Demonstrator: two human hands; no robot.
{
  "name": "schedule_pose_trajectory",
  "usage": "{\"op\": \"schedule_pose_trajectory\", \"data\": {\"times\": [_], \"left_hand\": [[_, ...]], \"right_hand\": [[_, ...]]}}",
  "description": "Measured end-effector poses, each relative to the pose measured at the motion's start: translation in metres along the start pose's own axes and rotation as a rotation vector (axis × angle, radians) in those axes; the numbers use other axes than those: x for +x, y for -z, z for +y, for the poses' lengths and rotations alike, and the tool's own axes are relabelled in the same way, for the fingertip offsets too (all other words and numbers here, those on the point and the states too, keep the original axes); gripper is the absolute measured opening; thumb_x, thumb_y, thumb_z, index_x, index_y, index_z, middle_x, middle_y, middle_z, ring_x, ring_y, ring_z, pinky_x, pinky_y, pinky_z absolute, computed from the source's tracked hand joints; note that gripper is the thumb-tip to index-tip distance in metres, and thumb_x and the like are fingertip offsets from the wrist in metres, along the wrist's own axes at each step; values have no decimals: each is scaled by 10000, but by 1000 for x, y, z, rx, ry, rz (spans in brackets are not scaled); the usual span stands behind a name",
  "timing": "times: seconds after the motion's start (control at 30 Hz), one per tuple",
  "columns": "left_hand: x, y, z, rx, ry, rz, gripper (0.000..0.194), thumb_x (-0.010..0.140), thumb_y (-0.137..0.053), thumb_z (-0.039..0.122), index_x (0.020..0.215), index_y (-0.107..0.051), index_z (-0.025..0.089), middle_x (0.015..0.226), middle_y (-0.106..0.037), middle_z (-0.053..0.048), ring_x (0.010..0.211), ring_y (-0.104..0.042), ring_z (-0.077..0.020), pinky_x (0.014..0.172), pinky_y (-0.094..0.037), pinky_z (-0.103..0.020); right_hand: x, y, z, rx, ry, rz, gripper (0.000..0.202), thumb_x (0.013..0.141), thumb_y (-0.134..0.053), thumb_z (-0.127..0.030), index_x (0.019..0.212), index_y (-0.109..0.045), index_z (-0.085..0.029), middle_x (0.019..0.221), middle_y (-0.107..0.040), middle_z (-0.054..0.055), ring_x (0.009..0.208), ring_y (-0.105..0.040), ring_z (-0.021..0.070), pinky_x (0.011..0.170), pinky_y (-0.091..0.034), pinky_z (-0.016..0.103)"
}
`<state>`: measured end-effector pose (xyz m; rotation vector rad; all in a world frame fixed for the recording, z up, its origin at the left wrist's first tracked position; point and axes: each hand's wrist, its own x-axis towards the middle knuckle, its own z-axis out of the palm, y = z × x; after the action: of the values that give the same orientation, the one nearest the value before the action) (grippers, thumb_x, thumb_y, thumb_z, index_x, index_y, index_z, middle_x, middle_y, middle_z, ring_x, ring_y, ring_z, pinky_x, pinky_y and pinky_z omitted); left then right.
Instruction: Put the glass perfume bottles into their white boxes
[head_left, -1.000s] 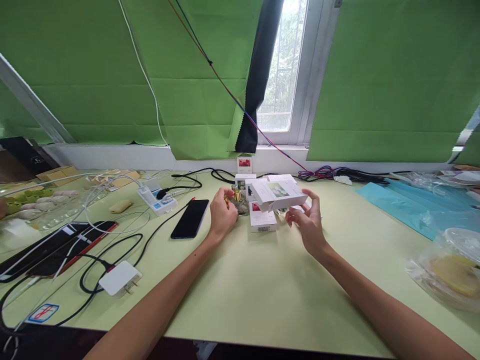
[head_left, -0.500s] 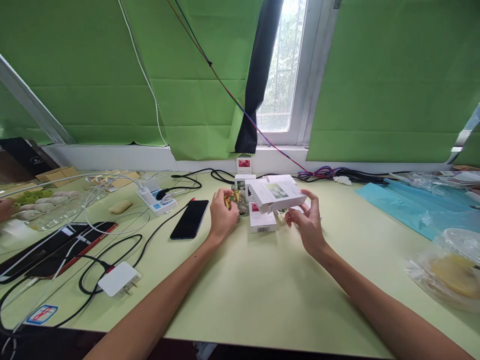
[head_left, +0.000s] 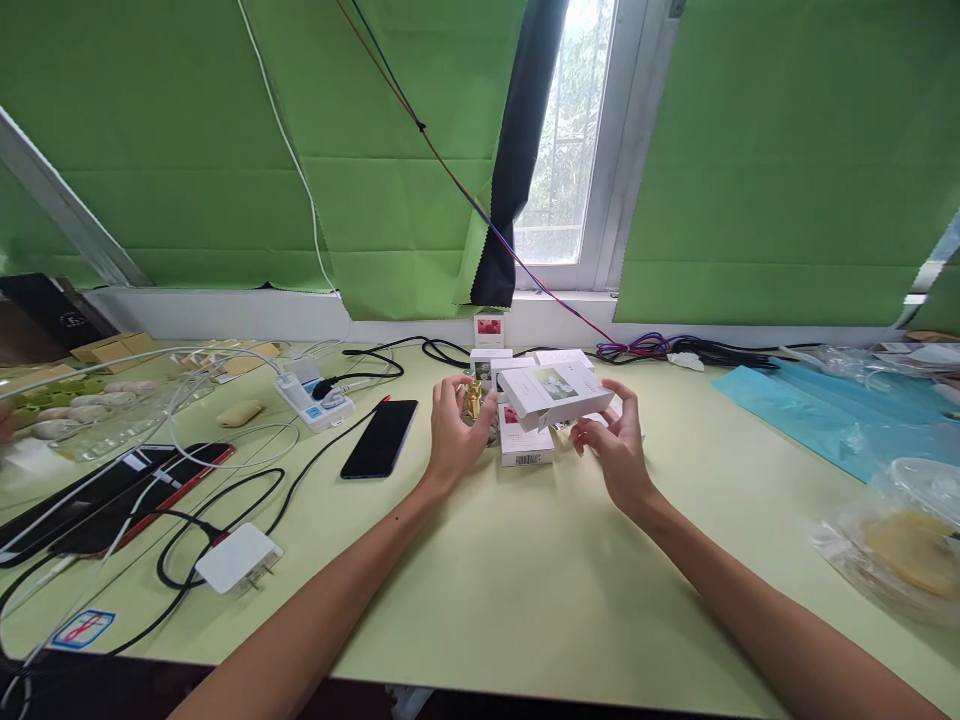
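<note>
My right hand (head_left: 616,440) grips a white carton (head_left: 551,395) by its right end, fingers closed. It is tilted above other small boxes, with a pale flower picture on top and a loose flap at its near side. To its left, my left hand (head_left: 456,432) curls thumb and fingers around a shiny gold piece (head_left: 474,398); its exact kind is unclear. Below the carton sits a white box with a red picture and barcode (head_left: 525,448). More white boxes (head_left: 564,357) are behind, partly covered. Something clear and shiny under the carton is mostly hidden.
A dark phone (head_left: 379,438) lies left of my left hand. Farther left are a power strip (head_left: 311,398), a white charger (head_left: 240,558), tangled cables and an egg tray (head_left: 90,410). On the right are blue sheeting (head_left: 802,410) and a clear plastic bag (head_left: 900,550).
My left hand has shifted slightly right, its thumb now reaching toward the boxes with the gold piece between thumb and fingers. The right hand and carton barely moved. Another person's hand at far left has withdrawn.
</note>
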<state>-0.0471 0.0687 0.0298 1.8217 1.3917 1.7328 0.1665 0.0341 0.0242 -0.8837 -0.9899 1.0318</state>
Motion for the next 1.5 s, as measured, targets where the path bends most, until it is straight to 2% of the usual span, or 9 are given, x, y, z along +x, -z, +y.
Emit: {"op": "schedule_pose_trajectory", "data": {"times": [0.1, 0.23, 0.3, 0.47, 0.73, 0.87, 1.03, 1.33, 1.5], "left_hand": [[6, 4, -1, 66, -45, 7, 240, 965, -557, 438, 1104, -607, 250, 1207, -561, -79, 1202, -599, -226, 1104, -473, -409], [15, 9, -7, 99, 1, -77, 336, 1032, -408, 453, 1101, -693, 287, 1256, -615, -79, 1201, -612, -230, 1052, -501, -383], [18, 11, -12, 84, 11, -106, 376, 1044, -376, 465, 1103, -711, 302, 1275, -631, -74, 1255, -596, -235, 1065, -495, -384], [22, 13, -20, 50, 68, -150, 475, 1048, -316, 522, 1134, -725, 296, 1262, -689, -78, 1205, -644, -242, 1036, -513, -398], [28, 16, -22, 42, 139, -206, 635, 1023, -244, 633, 1203, -730, 266, 1318, -706, -84, 1326, -584, -294, 1114, -434, -444], [26, 18, -17, 45, 162, -216, 672, 1024, -210, 640, 1250, -716, 261, 1397, -659, -74, 1382, -533, -292, 1190, -347, -461], [25, 19, -12, 82, 181, -175, 695, 1029, -179, 629, 1264, -705, 241, 1403, -644, -78, 1348, -544, -273, 1179, -356, -414], [32, 22, -17, 144, 207, -43, 628, 1025, -254, 571, 1103, -760, 207, 1232, -704, -114, 1142, -633, -276, 1077, -419, -414], [33, 24, -15, 186, 199, -16, 575, 1028, -287, 515, 1026, -772, 206, 1123, -734, -105, 1157, -603, -272, 1046, -428, -390]], "right_hand": [[0, 0, 0, -5, 2, -7, 639, 728, -706, -306, 1286, -396, -319, 970, -618, -15, 591, -579, 120, 568, -456, 292], [-1, 0, 1, -7, 13, -23, 628, 724, -691, -280, 1283, -405, -314, 968, -630, -10, 603, -583, 129, 566, -457, 294], [-1, 0, 0, -4, 15, -28, 623, 719, -688, -270, 1275, -409, -311, 949, -633, -12, 607, -582, 133, 561, -453, 292], [-2, -1, -1, -3, 18, -34, 615, 714, -689, -268, 1261, -410, -303, 943, -637, -14, 601, -575, 132, 551, -451, 290], [-2, -1, 0, -12, 19, -47, 608, 727, -696, -284, 1263, -408, -302, 958, -639, -9, 585, -575, 126, 555, -453, 296], [-2, -1, 1, -22, 25, -54, 610, 733, -695, -294, 1269, -403, -303, 975, -635, -5, 580, -576, 122, 556, -454, 295], [-3, -1, 1, -19, 18, -50, 615, 721, -694, -294, 1262, -404, -303, 959, -626, -12, 585, -577, 124, 558, -455, 296], [-2, -2, -1, -8, 14, -49, 612, 695, -684, -276, 1243, -412, -296, 931, -626, -17, 581, -570, 126, 539, -446, 289], [-2, -1, 1, -17, 22, -55, 614, 698, -677, -271, 1249, -408, -300, 958, -622, -11, 597, -579, 127, 540, -449, 287]]}}
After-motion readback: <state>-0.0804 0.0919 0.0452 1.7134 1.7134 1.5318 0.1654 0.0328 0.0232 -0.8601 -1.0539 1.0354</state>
